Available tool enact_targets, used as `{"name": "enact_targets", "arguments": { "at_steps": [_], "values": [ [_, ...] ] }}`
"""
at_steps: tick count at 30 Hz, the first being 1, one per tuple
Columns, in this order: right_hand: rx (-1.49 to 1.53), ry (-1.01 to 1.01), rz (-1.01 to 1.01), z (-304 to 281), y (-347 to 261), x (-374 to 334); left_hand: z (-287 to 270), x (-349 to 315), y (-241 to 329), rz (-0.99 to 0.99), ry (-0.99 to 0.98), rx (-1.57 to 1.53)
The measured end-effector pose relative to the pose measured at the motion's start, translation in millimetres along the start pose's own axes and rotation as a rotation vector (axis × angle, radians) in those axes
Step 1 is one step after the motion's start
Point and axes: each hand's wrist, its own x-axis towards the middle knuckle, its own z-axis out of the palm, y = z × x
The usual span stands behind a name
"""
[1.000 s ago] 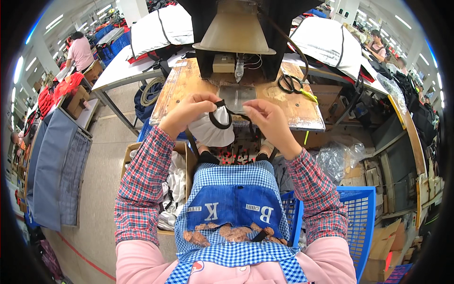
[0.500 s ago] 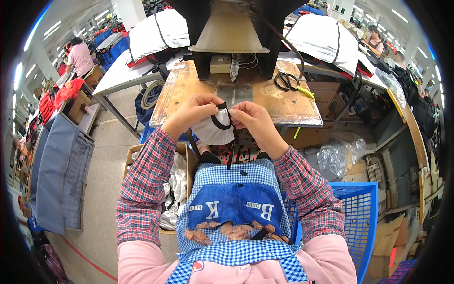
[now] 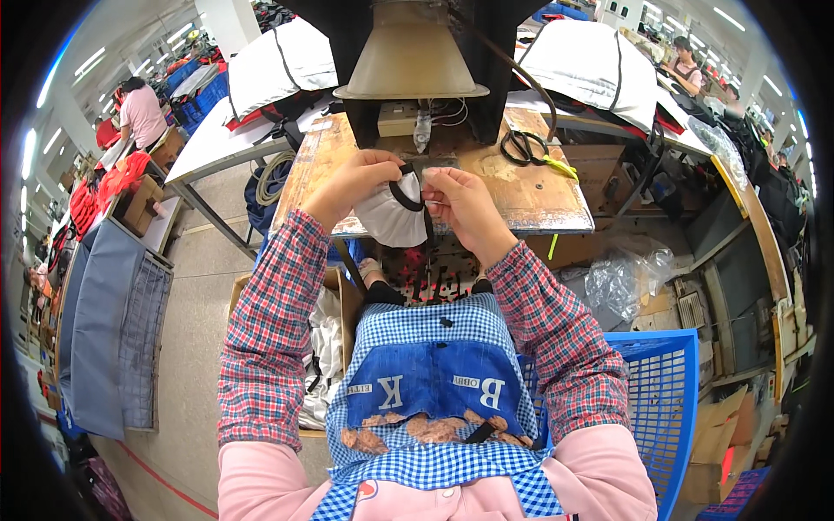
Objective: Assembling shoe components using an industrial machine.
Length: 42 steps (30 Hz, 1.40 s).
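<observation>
My left hand (image 3: 358,186) is closed at the top edge of a white cloth piece (image 3: 387,217) with a curved black binding (image 3: 405,193). The cloth hangs gathered below those fingers, in front of the wooden machine table. Close beside the binding, my right hand (image 3: 466,207) has thumb and forefinger pinched together. What lies between those fingertips is too small to make out. Above and beyond both hands stands a machine with a cream lamp-like shade (image 3: 413,61) and a small bulb (image 3: 422,135).
Scissors (image 3: 524,149) with black handles lie on the wooden table (image 3: 543,195), at the right. A carton of white cloth pieces (image 3: 326,347) stands at my left, a blue plastic basket (image 3: 665,408) at my right. Brown scraps (image 3: 430,430) rest on my checked apron. Two people work farther off.
Both hands and the cloth have risen slightly. My right fingertips have shifted upward along the black binding. The dark strip that hung below the cloth no longer shows as long.
</observation>
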Motion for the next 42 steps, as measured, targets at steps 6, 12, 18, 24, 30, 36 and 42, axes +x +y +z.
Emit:
{"name": "enact_targets", "arguments": {
  "at_steps": [6,12,18,24,30,36,42],
  "values": [
    [0.028,0.026,0.003,-1,-6,10,0,14,1,-0.003,-0.001,-0.008],
    [0.018,0.042,-0.008,-2,-9,14,-2,21,0,0.014,-0.008,-0.026],
    [0.030,0.048,-0.022,-3,-10,19,-4,25,1,0.032,-0.029,-0.026],
    [0.034,0.052,-0.028,-2,-13,18,-2,23,4,0.032,-0.007,-0.047],
    [-0.056,0.049,-0.029,-4,-12,-6,7,-4,6,0.004,0.050,-0.017],
    [-0.328,-0.186,-0.038,2,-1,-83,44,-51,-4,0.068,-0.197,0.031],
    [-0.626,-0.025,0.148,-75,-30,-175,26,-134,-19,0.269,-0.095,0.254]
  ]
}}
